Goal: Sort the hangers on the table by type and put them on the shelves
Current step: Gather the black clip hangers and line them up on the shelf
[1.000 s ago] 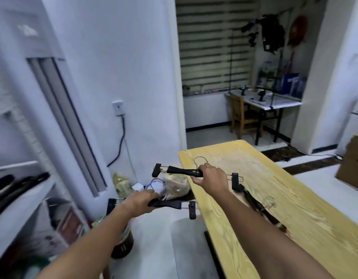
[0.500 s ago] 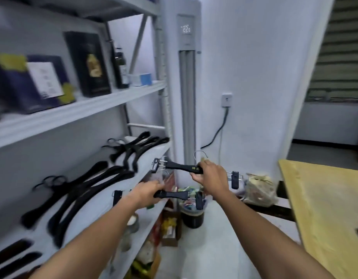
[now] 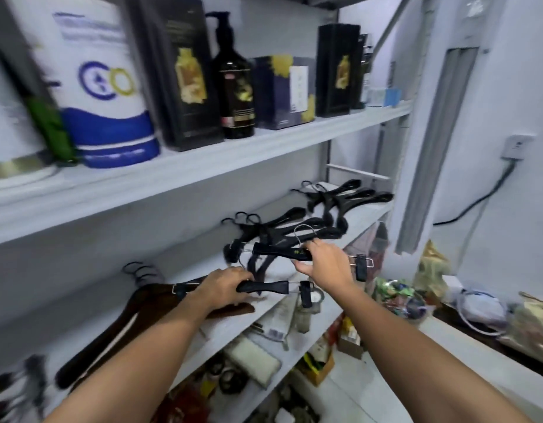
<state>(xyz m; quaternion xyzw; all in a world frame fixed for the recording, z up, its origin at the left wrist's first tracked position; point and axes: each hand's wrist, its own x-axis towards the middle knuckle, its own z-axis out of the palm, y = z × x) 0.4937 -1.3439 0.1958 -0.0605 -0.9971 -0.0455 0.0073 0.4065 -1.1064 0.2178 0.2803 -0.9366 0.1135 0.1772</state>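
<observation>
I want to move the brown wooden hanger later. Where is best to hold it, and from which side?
Probably grip the brown hanger at its middle, just below the hook, reaching from the open front of the shelf. It lies flat with its arms spread, so the middle should balance, and the left hand covers one arm.

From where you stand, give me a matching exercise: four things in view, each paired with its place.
Things:
1. pump bottle
2. clip hanger in left hand
3. clip hanger in right hand
4. brown wooden hanger

Places:
A. lying on the middle shelf, under the left forearm
B. held lower, nearer the camera
C. standing on the upper shelf between dark boxes
D. held higher, over the black plastic hangers

Pairs: 1-C, 2-B, 3-D, 4-A
</observation>
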